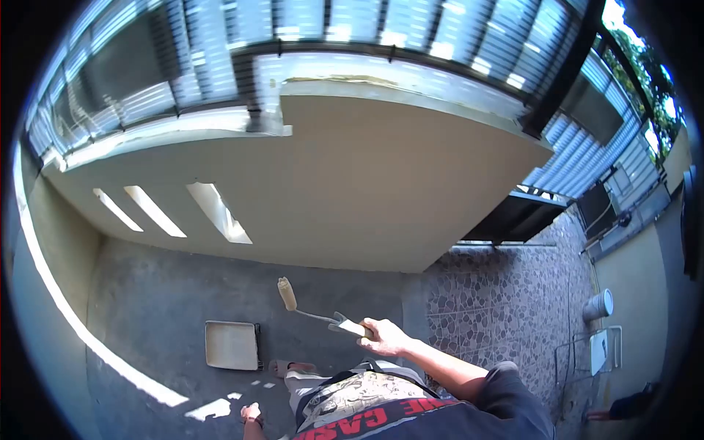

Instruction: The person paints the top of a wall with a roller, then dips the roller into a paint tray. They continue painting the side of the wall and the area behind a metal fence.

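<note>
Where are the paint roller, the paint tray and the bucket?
paint roller (287, 294): head view, on the roller sleeve.
paint tray (231, 345): head view, on its bare inner floor.
bucket (598, 305): head view, on its side wall.

Beige plastered wall (367, 183) pierced by three slanted slots, backed by corrugated metal sheeting (352, 22). Grey concrete floor (161, 293) laid below; pebble-patterned paving (506, 293) adjoined at right, white cylindrical bucket (598, 304) set beside its far edge.

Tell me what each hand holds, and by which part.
The right hand grips a roller by its handle, with the sleeve end pointing away from the body. The left hand is too small to tell if it holds anything.
</note>
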A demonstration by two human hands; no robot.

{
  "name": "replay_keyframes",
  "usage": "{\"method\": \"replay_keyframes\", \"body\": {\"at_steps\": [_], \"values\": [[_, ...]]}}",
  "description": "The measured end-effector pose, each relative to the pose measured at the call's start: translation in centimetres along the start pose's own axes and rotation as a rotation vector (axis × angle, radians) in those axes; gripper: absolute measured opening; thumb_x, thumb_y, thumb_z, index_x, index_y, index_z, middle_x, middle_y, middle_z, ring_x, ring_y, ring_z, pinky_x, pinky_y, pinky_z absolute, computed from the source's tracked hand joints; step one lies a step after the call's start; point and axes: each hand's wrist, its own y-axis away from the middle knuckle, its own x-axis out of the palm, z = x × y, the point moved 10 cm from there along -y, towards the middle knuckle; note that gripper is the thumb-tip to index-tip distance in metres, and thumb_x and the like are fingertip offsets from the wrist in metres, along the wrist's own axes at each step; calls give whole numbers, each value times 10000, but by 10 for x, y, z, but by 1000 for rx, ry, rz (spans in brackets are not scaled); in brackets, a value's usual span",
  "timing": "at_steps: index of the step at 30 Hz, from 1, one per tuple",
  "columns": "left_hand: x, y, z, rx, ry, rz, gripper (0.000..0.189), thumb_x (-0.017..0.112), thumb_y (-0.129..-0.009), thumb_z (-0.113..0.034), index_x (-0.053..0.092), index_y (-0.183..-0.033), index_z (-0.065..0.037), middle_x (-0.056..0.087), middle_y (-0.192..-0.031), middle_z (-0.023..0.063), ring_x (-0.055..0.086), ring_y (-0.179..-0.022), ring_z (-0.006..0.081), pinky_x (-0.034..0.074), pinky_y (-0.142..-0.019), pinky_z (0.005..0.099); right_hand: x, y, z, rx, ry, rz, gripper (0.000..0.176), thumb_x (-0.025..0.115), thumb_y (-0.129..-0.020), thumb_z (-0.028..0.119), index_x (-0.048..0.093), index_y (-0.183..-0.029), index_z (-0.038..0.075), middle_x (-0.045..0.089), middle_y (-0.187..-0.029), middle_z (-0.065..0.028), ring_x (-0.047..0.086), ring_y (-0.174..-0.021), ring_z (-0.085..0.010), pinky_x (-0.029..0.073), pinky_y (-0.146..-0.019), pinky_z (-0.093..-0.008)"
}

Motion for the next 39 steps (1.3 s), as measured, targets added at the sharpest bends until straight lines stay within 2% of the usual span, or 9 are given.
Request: {"method": "replay_keyframes", "body": {"at_steps": [1,4,5,14,17,21,24,30,39], "values": [[-4,32,-30,-373,857,111,172,595,-850,-178,583,-725,-60,615,-659,72,611,-581,270,473,-514,418,-14,36,-44,114,34,-38,468,621,-775,312,566,-1121,2,660,-914,-216,647,-873,-373,501,-795,-430],[-4,21,-169,-167,641,505,231,423,-910,-367,558,-839,-194,603,-744,76,606,-683,291,389,-456,491,-48,149,-164,403,39,-233,423,644,-768,322,618,-1023,-14,661,-873,-214,656,-845,-351,506,-755,-407],[-21,19,-215,-74,491,358,378,564,-905,-309,577,-1198,-71,621,-998,145,637,-785,308,520,-645,461,-57,186,-192,502,-16,-284,438,663,-749,327,631,-1010,-23,666,-861,-207,662,-840,-327,503,-756,-399],[-34,94,-585,612,47,260,336,681,-795,-285,634,-975,-5,653,-748,116,635,-592,214,497,-529,345,-82,366,-314,802,-919,-949,387,698,-864,229,521,-1146,32,626,-811,-51,557,-569,-96,433,-465,-253],[5,86,-658,670,-121,322,325,662,-813,-280,616,-995,-16,634,-721,92,615,-564,193,478,-459,336,-102,369,-330,452,-1310,-1183,276,602,-923,219,545,-1155,81,579,-750,-3,536,-566,-70,442,-405,-217],[67,77,-744,788,-539,301,355,659,-805,-346,660,-944,-19,662,-759,120,637,-580,218,511,-519,366,-138,395,-396,668,-789,-1365,248,645,-901,231,654,-1037,24,615,-791,-19,518,-554,-78,427,-484,-247],[92,128,-816,785,-716,434,528,665,-748,-431,674,-1064,-9,661,-1054,229,625,-1017,364,477,-883,445,-205,397,-388,875,-758,-1340,270,664,-883,242,653,-1014,7,589,-709,0,509,-552,-75,410,-490,-242],[112,278,-988,1115,-466,280,427,695,-754,-373,671,-994,-20,678,-1006,187,646,-961,320,497,-850,393,-282,393,-460,813,-995,-1321,166,735,-814,149,612,-834,38,572,-631,6,490,-483,-61,387,-446,-228],[226,375,-1085,768,215,316,387,699,-789,-318,664,-1043,-28,692,-975,149,663,-916,255,508,-827,353,-505,350,-692,567,-760,-825,172,687,-833,171,642,-921,31,565,-638,4,538,-567,-91,412,-523,-249]]}}
